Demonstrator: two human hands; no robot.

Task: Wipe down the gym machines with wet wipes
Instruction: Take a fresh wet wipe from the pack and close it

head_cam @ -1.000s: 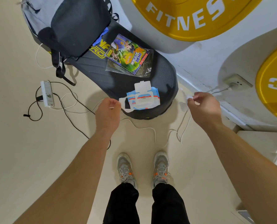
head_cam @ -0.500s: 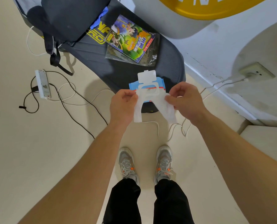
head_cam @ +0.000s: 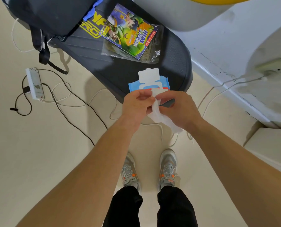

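Observation:
A white wet wipe hangs folded between my two hands, just in front of the bench's near end. My left hand pinches its upper edge and my right hand grips it from the right, fingertips close together. Behind my hands a blue wet-wipe pack lies on the black padded gym bench with its white lid flipped open. My hands partly hide the pack.
A plastic-wrapped comic book and a dark backpack lie on the bench. A white power strip and tangled black and white cables spread over the floor at left. The wall and a socket are at right. My shoes stand below.
My hands held the wipe stretched wide a second ago. They have come together in front of the pack, so the wipe now hangs doubled between them. The view has tilted closer to the bench.

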